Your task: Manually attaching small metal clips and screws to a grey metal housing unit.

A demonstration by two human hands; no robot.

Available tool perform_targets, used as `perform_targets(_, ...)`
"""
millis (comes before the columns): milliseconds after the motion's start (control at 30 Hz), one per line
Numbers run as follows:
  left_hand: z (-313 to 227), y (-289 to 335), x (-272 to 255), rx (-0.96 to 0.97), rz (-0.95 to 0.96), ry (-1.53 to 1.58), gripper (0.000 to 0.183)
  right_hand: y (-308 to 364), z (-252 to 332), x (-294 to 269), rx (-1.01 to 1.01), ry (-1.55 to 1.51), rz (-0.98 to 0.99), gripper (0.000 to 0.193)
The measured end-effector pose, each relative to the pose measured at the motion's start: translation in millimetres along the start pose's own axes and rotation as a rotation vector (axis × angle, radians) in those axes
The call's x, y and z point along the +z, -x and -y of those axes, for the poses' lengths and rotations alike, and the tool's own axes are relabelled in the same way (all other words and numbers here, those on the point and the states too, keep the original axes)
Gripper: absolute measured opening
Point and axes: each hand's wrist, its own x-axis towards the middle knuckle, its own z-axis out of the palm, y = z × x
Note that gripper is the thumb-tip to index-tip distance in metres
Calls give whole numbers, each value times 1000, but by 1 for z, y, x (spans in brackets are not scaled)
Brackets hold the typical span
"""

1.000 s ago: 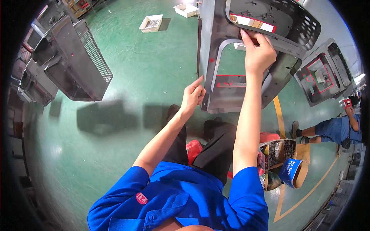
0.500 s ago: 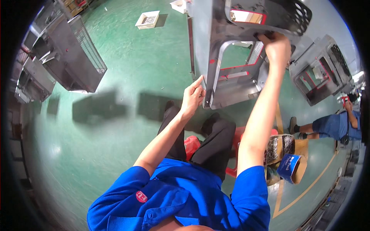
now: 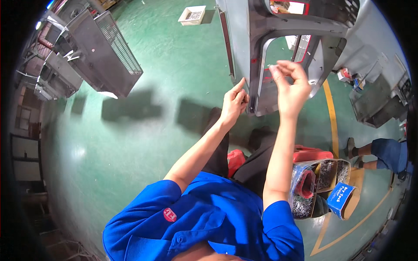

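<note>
A large dark-grey metal housing (image 3: 257,56) with rounded openings, some edged in red, hangs upright in front of me. My left hand (image 3: 235,103) is at its lower left corner, index finger stretched along the edge and the other fingers curled against it. In front of the housing's lower opening, my right hand (image 3: 292,85) is raised with thumb and index finger pinched together. A tiny pale bit shows at those fingertips, too small to name. The right hand looks apart from the metal.
Another grey housing with a grille (image 3: 104,56) hangs at left. A white tray of small parts (image 3: 192,15) lies on the green floor. By my right side are a divided bin of small metal parts (image 3: 324,176), a blue box (image 3: 342,198) and a red stool (image 3: 311,153). Another person's legs (image 3: 379,154) show at right.
My right hand has come away from the housing's inner crossbar, down and toward me, into a pinch. The left hand stays at the corner. The view has shifted, and the housing appears slightly turned.
</note>
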Motion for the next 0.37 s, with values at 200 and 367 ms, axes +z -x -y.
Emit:
perform_targets(200, -9, -3, -10, -27, -23, -20, 48, 11, -29, 35, -506, 396, -62, 21)
perform_targets(367, -5, -5, -11, -33, -40, 13, 48, 6, -44, 43, -539, 503, -61, 20)
